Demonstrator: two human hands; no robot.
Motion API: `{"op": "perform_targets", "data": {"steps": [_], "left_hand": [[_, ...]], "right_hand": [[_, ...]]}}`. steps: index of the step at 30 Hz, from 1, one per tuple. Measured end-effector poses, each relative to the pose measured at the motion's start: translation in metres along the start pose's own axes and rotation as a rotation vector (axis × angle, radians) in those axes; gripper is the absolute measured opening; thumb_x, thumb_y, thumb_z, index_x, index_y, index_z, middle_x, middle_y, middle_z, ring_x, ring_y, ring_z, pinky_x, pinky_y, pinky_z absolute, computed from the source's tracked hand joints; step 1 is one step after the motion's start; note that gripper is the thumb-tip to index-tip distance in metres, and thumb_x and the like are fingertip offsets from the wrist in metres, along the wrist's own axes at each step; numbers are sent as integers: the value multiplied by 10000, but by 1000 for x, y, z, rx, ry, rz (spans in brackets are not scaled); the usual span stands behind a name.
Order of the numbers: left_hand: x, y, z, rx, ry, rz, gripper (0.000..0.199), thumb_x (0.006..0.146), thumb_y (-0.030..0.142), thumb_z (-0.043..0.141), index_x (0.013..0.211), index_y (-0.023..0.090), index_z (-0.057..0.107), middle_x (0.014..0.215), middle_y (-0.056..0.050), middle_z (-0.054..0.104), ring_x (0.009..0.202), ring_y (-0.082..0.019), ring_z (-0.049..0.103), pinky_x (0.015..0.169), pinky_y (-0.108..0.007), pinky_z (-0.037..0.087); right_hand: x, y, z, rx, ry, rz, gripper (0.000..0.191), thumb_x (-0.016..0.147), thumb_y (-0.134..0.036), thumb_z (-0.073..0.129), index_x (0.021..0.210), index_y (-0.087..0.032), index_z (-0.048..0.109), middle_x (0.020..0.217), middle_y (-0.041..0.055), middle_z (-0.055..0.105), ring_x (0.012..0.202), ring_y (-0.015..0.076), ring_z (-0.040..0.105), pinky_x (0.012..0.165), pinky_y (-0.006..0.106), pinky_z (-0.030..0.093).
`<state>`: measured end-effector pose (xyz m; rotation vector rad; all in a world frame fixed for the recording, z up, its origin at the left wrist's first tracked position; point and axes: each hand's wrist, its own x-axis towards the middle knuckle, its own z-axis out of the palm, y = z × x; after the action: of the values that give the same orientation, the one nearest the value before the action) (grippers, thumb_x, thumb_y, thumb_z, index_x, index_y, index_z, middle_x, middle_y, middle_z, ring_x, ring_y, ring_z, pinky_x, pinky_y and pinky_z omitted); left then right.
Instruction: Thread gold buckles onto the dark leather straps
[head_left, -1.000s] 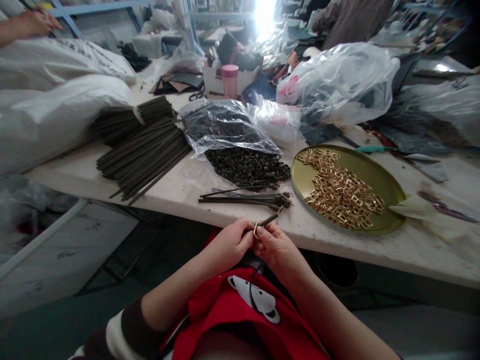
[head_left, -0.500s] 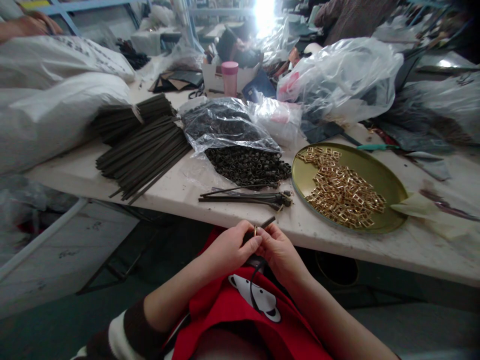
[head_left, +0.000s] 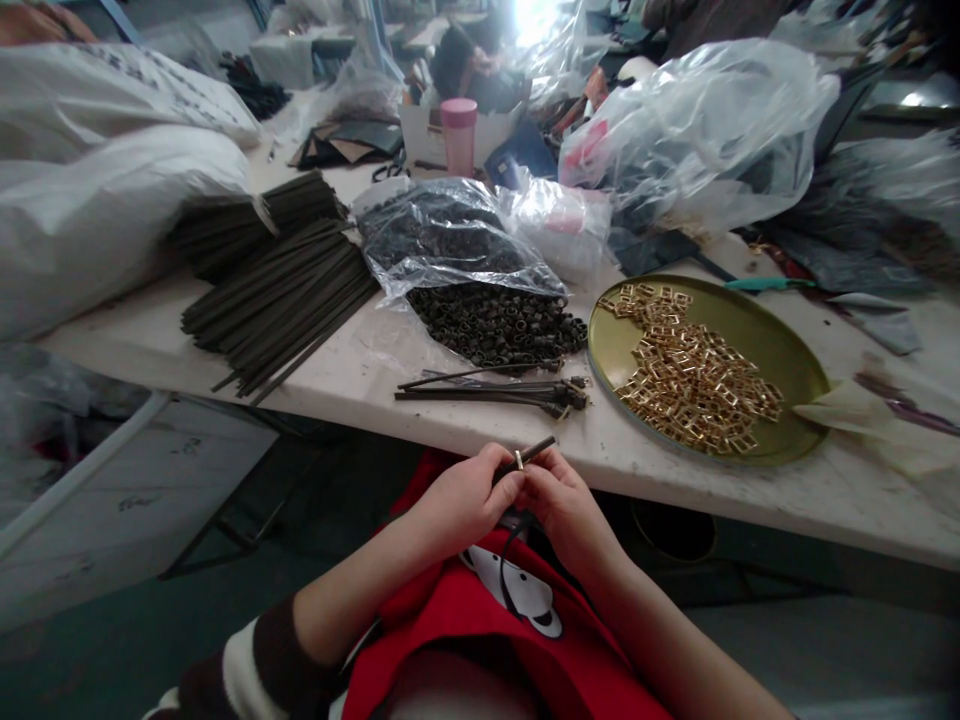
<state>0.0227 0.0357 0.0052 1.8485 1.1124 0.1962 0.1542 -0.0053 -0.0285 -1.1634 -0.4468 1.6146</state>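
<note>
A narrow dark strap (head_left: 541,447) is held between my two hands at the table's front edge, over my lap. Its short end points up and to the right, and a thin dark length hangs down over the red apron. Around the strap sits a small gold buckle (head_left: 519,460), between the fingertips of both hands. My left hand (head_left: 476,497) is closed, pinching the strap just left of the buckle. My right hand (head_left: 564,502) is closed too, its fingertips at the buckle and strap. The fingers partly hide how the strap runs through the buckle.
On the table (head_left: 337,405) lie a strap bundle (head_left: 277,290), several buckled straps (head_left: 487,393) and a heap of small dark loops (head_left: 487,325) under clear plastic. A round gold tray (head_left: 795,400) bears loose buckles. White sacks (head_left: 120,220) stand left; a pink-lidded cup (head_left: 459,140) stands behind.
The buckle shows more plainly now, turned and slightly right along the strap between my fingertips. Both hands keep their pinch. The whole view has tilted slightly downward.
</note>
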Motion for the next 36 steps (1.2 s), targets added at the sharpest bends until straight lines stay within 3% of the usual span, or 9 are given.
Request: {"op": "perform_targets", "data": {"steps": [10, 17, 23, 32, 36], "left_hand": [[-1, -1, 0, 11, -20, 0, 284, 876, 414, 312, 853, 180, 472, 764, -29, 586, 689, -171, 557, 603, -253, 391], [-2, -1, -6, -67, -73, 39, 163, 834, 210, 357, 896, 163, 501, 825, -28, 593, 730, -155, 538, 660, -249, 410], [-1, -4, -4, -113, -52, 36, 242, 868, 342, 362, 879, 158, 519, 761, -19, 582, 691, -149, 537, 604, -234, 403], [0, -4, -2, -139, -46, 59, 246, 863, 330, 373, 847, 152, 542, 727, -3, 561, 659, -124, 502, 578, -208, 386], [-1, -1, -4, -184, -67, 57, 240, 854, 320, 378, 829, 147, 543, 737, -2, 559, 672, -122, 499, 589, -206, 388]], "right_hand": [[0, 6, -6, -104, -14, -38, 125, 747, -293, 604, 817, -208, 546, 696, -47, 515, 569, 81, 446, 562, 215, 372], [-2, 0, -5, -137, -39, -49, 158, 742, -319, 624, 816, -201, 549, 648, -52, 503, 533, 68, 414, 518, 198, 326], [-4, 1, -5, -141, -42, -49, 164, 733, -315, 635, 827, -198, 567, 679, -42, 527, 542, 70, 433, 527, 206, 340], [-5, -4, -8, -181, -24, -42, 238, 684, -359, 678, 794, -178, 568, 657, -32, 555, 548, 84, 464, 532, 217, 365], [-4, -5, -16, -142, -86, -11, 198, 733, -370, 636, 777, -188, 571, 645, -33, 560, 549, 82, 473, 548, 220, 375]]}}
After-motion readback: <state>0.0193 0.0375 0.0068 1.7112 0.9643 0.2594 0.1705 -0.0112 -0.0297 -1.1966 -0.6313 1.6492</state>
